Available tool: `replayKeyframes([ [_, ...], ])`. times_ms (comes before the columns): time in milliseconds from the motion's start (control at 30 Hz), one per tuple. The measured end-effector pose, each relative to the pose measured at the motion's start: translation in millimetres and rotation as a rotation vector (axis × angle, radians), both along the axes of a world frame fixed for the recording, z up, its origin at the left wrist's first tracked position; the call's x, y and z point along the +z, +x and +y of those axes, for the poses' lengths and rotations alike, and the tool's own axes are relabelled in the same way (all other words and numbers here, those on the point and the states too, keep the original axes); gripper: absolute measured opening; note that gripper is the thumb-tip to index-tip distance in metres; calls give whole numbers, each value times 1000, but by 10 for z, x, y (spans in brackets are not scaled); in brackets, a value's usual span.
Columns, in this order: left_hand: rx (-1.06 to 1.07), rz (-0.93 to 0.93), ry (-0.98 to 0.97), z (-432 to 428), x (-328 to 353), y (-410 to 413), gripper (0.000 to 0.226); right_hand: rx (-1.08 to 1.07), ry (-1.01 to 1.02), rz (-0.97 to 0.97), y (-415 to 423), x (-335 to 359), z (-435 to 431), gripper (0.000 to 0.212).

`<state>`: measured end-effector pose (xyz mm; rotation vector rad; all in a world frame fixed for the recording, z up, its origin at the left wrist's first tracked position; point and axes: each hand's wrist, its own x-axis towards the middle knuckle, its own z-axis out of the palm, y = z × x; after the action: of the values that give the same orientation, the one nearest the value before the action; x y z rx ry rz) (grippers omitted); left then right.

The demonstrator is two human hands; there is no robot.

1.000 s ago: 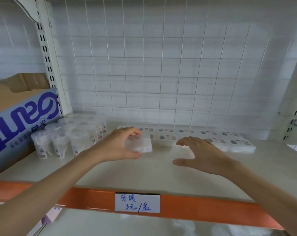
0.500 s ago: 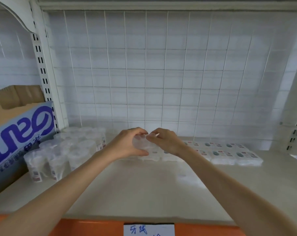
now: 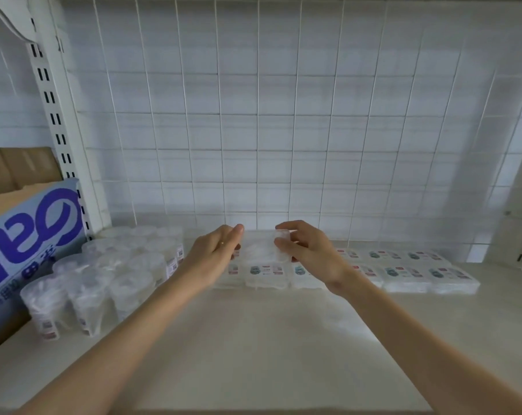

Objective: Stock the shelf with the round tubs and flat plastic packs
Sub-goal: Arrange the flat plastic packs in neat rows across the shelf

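Observation:
A clear flat plastic pack [image 3: 262, 248] is held between both hands just above the back row of flat packs [image 3: 403, 272] lying on the shelf [image 3: 253, 339]. My left hand [image 3: 216, 254] touches the pack's left edge with fingers extended. My right hand [image 3: 309, 253] pinches its right edge between thumb and fingers. Several clear round tubs [image 3: 104, 280] stand in a cluster at the left of the shelf. The packs directly under my hands are partly hidden.
A blue and white printed carton [image 3: 29, 235] sits at the far left beside a white slotted upright [image 3: 65, 136]. A white wire grid [image 3: 283, 130] backs the shelf. Bare shelf surface lies in front of the packs.
Both hands have carried the flat pack farther back and slightly higher over the rows of packs. My head has moved closer, so the orange shelf edge and price label have left the view.

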<state>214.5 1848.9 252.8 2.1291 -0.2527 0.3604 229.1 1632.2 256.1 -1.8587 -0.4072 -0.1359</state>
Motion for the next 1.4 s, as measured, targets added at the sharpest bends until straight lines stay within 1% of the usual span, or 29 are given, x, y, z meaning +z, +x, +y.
replayKeyframes([
  [67, 47, 25, -35, -5, 19, 11, 47, 13, 28, -30, -33, 1, 7, 23],
  [167, 62, 154, -169, -28, 80, 11, 55, 23, 78, -73, -59, -2, 10, 28],
  [233, 65, 227, -152, -42, 107, -7, 61, 42, 116, -94, -69, -5, 17, 32],
  [300, 67, 263, -115, -52, 123, -33, 63, 46, 104, -100, -76, 0, 25, 32],
  [433, 33, 343, -171, -70, 152, -94, 56, 59, 20, -118, -86, -14, 66, 27],
  [567, -5, 392, -330, -64, 153, -114, 43, 90, -4, -137, -110, -21, 78, 28],
  [633, -30, 433, -426, -64, 153, -106, 34, 86, -64, -186, -125, -30, 78, 30],
  [733, -136, 442, -641, -71, 156, -78, 26, 22, -170, -274, -112, -54, 80, 40],
  [800, -174, 399, -703, -66, 147, -57, 26, 6, -220, -242, -99, -55, 66, 49],
  [867, -175, 358, -676, -54, 134, -52, 32, 39, -176, -131, -110, -29, 65, 57],
  [900, -186, 345, -655, -52, 128, -57, 34, 53, -130, -80, -122, -11, 69, 56],
  [967, -230, 337, -604, -45, 119, -81, 37, 56, -62, -24, -150, 22, 72, 46],
  [1033, -275, 331, -556, -45, 116, -106, 38, 65, -52, 22, -160, 32, 69, 38],
  [1133, -301, 305, -502, -56, 101, -111, 36, 96, -80, 104, -164, 24, 70, 36],
  [1300, -270, 276, -502, -68, 68, -87, 34, 108, -1, 159, -166, 63, 72, 29],
  [1400, -291, 291, -484, -75, 71, -90, 37, 76, 75, 161, -132, 47, 72, 34],
])
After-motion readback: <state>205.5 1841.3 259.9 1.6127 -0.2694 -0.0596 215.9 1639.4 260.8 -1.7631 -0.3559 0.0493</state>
